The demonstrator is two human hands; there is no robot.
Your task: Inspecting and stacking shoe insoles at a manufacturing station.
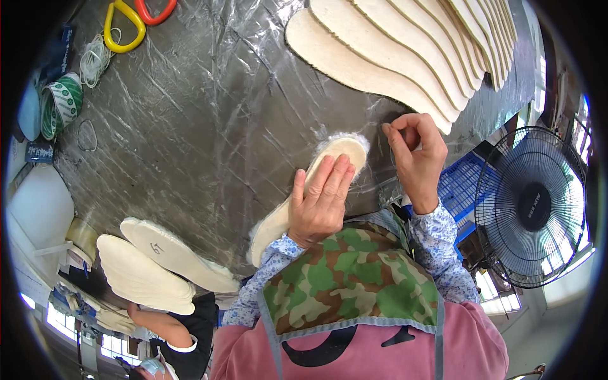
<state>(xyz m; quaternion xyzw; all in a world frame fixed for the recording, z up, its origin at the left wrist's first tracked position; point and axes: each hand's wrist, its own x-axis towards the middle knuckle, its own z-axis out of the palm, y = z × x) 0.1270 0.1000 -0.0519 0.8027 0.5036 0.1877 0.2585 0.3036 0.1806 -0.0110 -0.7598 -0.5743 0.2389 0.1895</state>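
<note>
A cream-coloured insole point(272, 229) with a fluffy white edge lies slantwise on the plastic-covered table, in front of my body. My left hand point(322, 204) rests flat on its upper part, fingers stretched out along the surface. To the right of the insole's tip, my right hand point(423, 152) is raised, its thumb and index finger pinched together. Whatever may be between those fingertips is too small to make out. Beyond my right hand, a fanned-out stack of insoles point(354, 54) covers the far right of the table.
At the near left lie a pile of insoles point(142, 275) and a marked insole point(183, 256). Yellow point(123, 49) and red point(156, 21) scissor-like handles, white string point(95, 60) and a green-white tape roll point(62, 104) sit far left. A fan point(534, 206) and blue crate point(465, 183) stand right. Another person's arm point(166, 326) shows lower left.
</note>
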